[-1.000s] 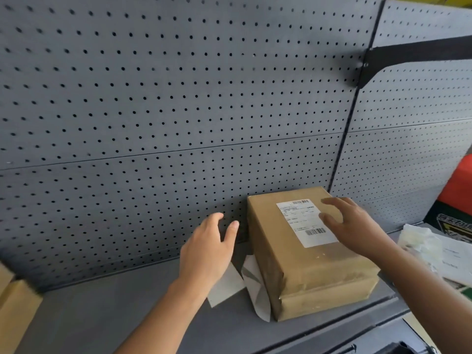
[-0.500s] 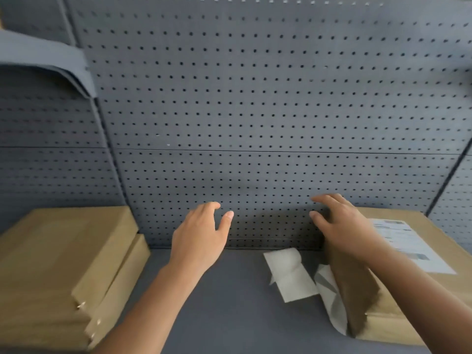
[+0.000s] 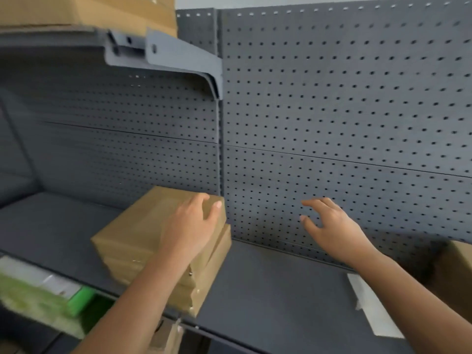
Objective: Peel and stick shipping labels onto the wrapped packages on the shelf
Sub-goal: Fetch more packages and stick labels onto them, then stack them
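Note:
Two brown wrapped packages are stacked on the grey shelf (image 3: 268,284) left of centre; the top package (image 3: 138,226) shows no label. My left hand (image 3: 191,226) hovers over or rests on its right end, fingers spread, gripping nothing. My right hand (image 3: 329,226) is open in the air in front of the pegboard, holding nothing. A white label backing sheet (image 3: 375,312) lies on the shelf under my right forearm. The corner of another brown package (image 3: 457,272) shows at the right edge.
A grey pegboard wall (image 3: 332,111) backs the shelf. An upper shelf bracket (image 3: 178,62) juts out at top left with cardboard boxes (image 3: 84,8) above it. Green and white items (image 3: 43,295) sit on a lower level at the bottom left.
The view has swung left: the labelled package has slid out of the right edge and the unlabelled stack now sits under my left hand. Both hands stay open.

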A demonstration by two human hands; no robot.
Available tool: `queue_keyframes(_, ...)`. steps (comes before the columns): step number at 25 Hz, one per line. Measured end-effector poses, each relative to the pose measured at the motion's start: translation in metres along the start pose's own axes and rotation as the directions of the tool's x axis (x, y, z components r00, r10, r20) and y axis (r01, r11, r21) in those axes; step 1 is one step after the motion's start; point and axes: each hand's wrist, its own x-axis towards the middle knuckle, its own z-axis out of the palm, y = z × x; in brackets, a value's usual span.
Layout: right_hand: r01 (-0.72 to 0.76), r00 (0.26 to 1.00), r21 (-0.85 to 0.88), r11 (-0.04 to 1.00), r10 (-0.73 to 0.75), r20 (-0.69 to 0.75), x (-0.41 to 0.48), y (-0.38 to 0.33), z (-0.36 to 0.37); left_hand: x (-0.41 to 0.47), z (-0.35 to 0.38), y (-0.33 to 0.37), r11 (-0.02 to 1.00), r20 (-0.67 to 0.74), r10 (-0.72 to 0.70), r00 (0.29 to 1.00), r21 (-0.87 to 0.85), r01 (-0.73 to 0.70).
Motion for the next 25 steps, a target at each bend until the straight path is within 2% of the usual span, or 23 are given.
queue_keyframes(3,0.063,0.997,0.058,0.996,-0.065,0.039,0.015,-0.038,0.031,0.006,-0.019,-0.048,0.988,-0.024,-0.085,0.996,0.127,0.087)
queue_keyframes(9,0.160,0.976,0.150,0.976,-0.179,0.126,0.037,-0.116,0.097,0.021,-0.042,-0.144,0.961,-0.084,-0.222,0.971,0.150,0.233)
queue_keyframes(13,0.113,0.965,0.257,0.960,-0.168,0.202,0.040,-0.147,0.131,0.029,-0.050,-0.191,0.936,-0.074,-0.334,0.940,0.089,0.340)
queue_keyframes(15,0.023,0.964,0.342,0.939,-0.112,0.243,0.040,-0.158,0.145,0.033,-0.050,-0.210,0.918,-0.026,-0.397,0.918,0.016,0.397)
queue_keyframes(18,-0.215,0.933,0.521,0.826,0.017,0.359,0.038,-0.167,0.162,0.036,-0.045,-0.225,0.824,0.120,-0.500,0.858,-0.240,0.514)
queue_keyframes(21,-0.439,0.885,0.687,0.579,0.149,0.440,0.033,-0.170,0.179,0.038,-0.039,-0.235,0.600,0.319,-0.568,0.759,-0.471,0.647)
queue_keyframes(23,-0.514,0.853,0.720,0.465,0.189,0.487,0.030,-0.173,0.185,0.041,-0.033,-0.244,0.478,0.391,-0.569,0.723,-0.559,0.678)
queue_keyframes(25,-0.538,0.840,0.726,0.428,0.200,0.504,0.029,-0.173,0.185,0.043,-0.030,-0.244,0.434,0.402,-0.553,0.729,-0.608,0.665)
